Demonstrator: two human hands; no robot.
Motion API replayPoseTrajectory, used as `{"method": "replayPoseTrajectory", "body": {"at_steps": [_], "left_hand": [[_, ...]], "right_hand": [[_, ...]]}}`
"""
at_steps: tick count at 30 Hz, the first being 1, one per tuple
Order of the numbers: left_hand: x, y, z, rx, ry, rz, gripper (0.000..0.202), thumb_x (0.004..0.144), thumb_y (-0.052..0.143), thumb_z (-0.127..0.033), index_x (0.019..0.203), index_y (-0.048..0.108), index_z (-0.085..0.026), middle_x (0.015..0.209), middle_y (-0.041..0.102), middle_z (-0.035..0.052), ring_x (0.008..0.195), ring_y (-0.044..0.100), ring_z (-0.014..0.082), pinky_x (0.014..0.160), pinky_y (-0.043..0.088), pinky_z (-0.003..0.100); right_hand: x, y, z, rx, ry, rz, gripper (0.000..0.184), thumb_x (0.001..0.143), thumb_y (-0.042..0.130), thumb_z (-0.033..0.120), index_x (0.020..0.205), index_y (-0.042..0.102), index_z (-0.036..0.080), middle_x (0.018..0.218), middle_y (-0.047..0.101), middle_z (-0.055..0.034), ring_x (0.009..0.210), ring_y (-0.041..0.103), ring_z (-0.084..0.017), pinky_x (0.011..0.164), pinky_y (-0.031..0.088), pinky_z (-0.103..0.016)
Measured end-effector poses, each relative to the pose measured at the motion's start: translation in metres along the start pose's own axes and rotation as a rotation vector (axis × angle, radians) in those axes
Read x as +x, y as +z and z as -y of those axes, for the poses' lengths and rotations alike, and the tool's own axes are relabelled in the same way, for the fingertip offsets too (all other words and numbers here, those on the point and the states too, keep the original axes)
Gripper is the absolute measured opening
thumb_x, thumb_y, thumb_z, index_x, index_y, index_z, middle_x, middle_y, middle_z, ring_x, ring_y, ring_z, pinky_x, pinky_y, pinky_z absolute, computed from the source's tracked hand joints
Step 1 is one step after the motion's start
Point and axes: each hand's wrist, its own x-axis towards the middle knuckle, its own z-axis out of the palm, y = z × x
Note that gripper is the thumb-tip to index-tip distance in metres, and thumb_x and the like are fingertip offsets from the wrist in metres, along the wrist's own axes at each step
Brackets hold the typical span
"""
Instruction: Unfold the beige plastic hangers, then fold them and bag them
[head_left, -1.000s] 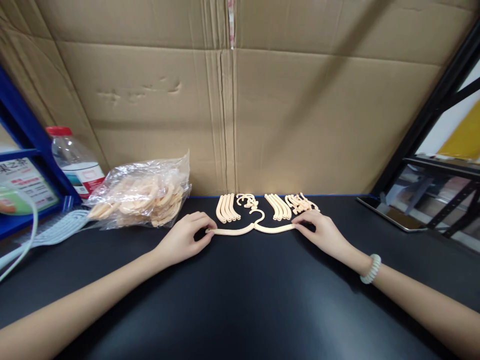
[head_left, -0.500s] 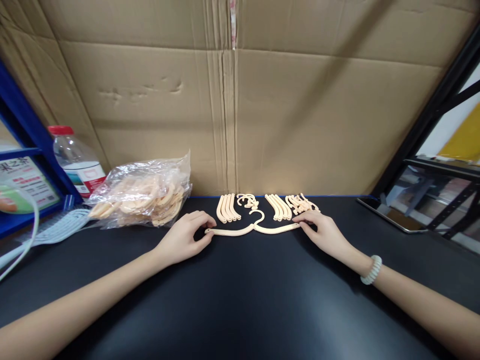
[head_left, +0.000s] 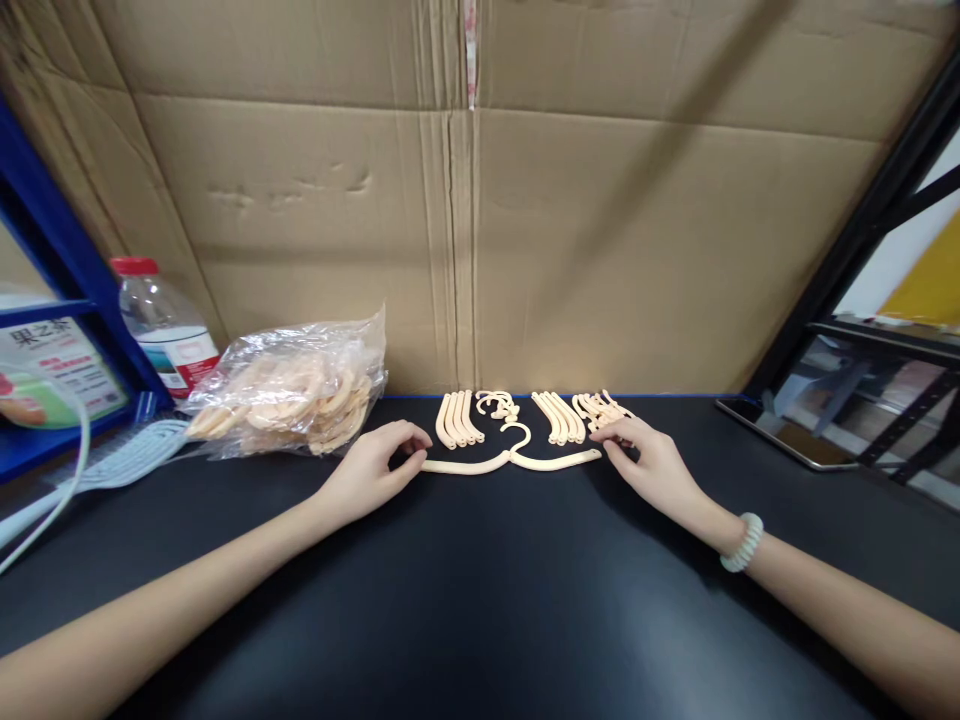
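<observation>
A cream plastic hanger point(head_left: 510, 460) lies flat on the black table point(head_left: 480, 600), hook pointing away from me. My left hand point(head_left: 371, 472) rests loosely curled at its left tip, which shows just beyond the fingertips. At the right tip, my right hand point(head_left: 649, 462) rests with its fingers spread, reaching toward a pile of small cream pieces point(head_left: 600, 408). Neither hand grips the hanger. Behind the hanger lie two rows of curved cream arms point(head_left: 456, 418) point(head_left: 559, 415) and a cluster of hooks point(head_left: 496, 403).
A clear bag of cream hanger parts point(head_left: 289, 390) sits at the left, with a water bottle point(head_left: 165, 325) and a blue shelf frame point(head_left: 52, 260) behind it. White cable point(head_left: 112, 460) lies far left. A tablet point(head_left: 780, 432) lies at the right. A cardboard wall point(head_left: 480, 220) closes the back.
Both hands have slipped off the hanger's tips, which now show free. The hanger stays flat in place. The view has shifted slightly.
</observation>
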Motion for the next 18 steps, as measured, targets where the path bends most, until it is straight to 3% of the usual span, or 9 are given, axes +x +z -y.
{"method": "replayPoseTrajectory", "body": {"at_steps": [6, 10, 15, 18], "left_hand": [[0.015, 0.001, 0.010, -0.016, -0.200, 0.045, 0.019, 0.087, 0.049, -0.029, 0.096, 0.061, -0.017, 0.086, 0.069, 0.0022, 0.074, 0.065, 0.0175, 0.066, 0.052, 0.028], [0.036, 0.004, 0.015, 0.031, -0.323, 0.098, 0.018, 0.091, 0.057, -0.026, 0.104, 0.061, -0.014, 0.098, 0.067, 0.0051, 0.078, 0.065, 0.0173, 0.072, 0.055, 0.034], [0.063, 0.013, 0.012, 0.113, -0.396, 0.141, 0.029, 0.093, 0.059, -0.030, 0.119, 0.057, -0.016, 0.119, 0.060, 0.0091, 0.099, 0.063, 0.0231, 0.083, 0.054, 0.043], [0.071, 0.016, 0.011, 0.152, -0.415, 0.152, 0.030, 0.093, 0.059, -0.030, 0.120, 0.056, -0.016, 0.120, 0.059, 0.0094, 0.100, 0.062, 0.0235, 0.083, 0.054, 0.044]], "right_hand": [[0.018, 0.003, 0.019, -0.028, -0.040, 0.041, 0.021, 0.083, 0.047, 0.015, 0.087, 0.067, 0.019, 0.088, 0.070, -0.0065, 0.082, 0.064, -0.021, 0.074, 0.051, -0.036], [0.049, 0.012, 0.037, -0.096, -0.036, 0.115, 0.020, 0.085, 0.051, 0.015, 0.093, 0.069, 0.019, 0.089, 0.071, -0.0062, 0.085, 0.064, -0.020, 0.078, 0.050, -0.035], [0.091, 0.036, 0.054, -0.197, -0.015, 0.326, 0.014, 0.085, 0.058, 0.014, 0.092, 0.071, 0.016, 0.088, 0.072, -0.0053, 0.086, 0.065, -0.018, 0.081, 0.050, -0.030], [0.107, 0.055, 0.055, -0.276, 0.034, 0.455, 0.014, 0.090, 0.060, 0.025, 0.096, 0.066, 0.014, 0.095, 0.069, -0.0052, 0.086, 0.065, -0.017, 0.081, 0.052, -0.035]]}}
